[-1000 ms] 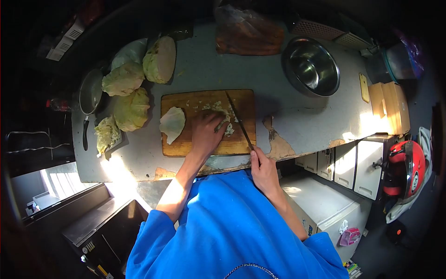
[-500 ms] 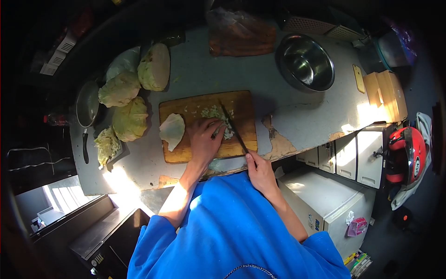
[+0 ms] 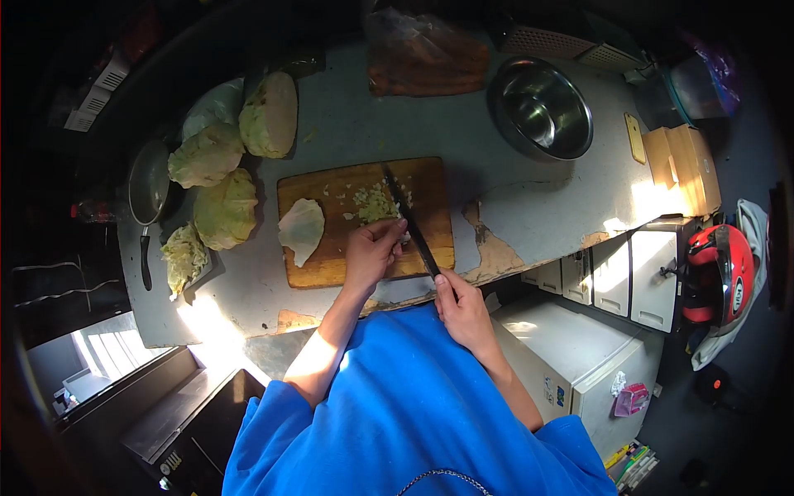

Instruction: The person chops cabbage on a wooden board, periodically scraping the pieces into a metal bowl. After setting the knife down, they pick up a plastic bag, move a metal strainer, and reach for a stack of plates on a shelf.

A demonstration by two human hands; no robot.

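Observation:
My right hand (image 3: pixel 461 307) is closed around the handle of a long dark knife (image 3: pixel 413 231). The blade slants up and to the left over a wooden cutting board (image 3: pixel 331 269). My left hand (image 3: pixel 372 255) lies at the board's lower middle with its fingers drawn together. Its thumb and forefinger tips meet the left side of the blade; whether they hold a scrap is hidden. Chopped cabbage (image 3: pixel 372 202) lies in a small pile beyond my left fingers, with bits scattered around it. A pale cabbage leaf (image 3: pixel 301 231) rests flat on the board's left part.
Left of the board are a cut cabbage (image 3: pixel 269 116), more cabbage heads (image 3: pixel 225 211), loose leaves (image 3: pixel 184 258) and a frying pan (image 3: pixel 150 186). A steel bowl (image 3: pixel 542 107), a bagged reddish-brown item (image 3: pixel 428 66) and a phone (image 3: pixel 635 138) sit toward the back and right. The table edge (image 3: pixel 496 260) is chipped.
My left hand has lifted from the chopped cabbage and turned, bringing its thumb and fingertips against the blade. The knife has shifted slightly and more of the pile shows. The whole view has drifted slightly.

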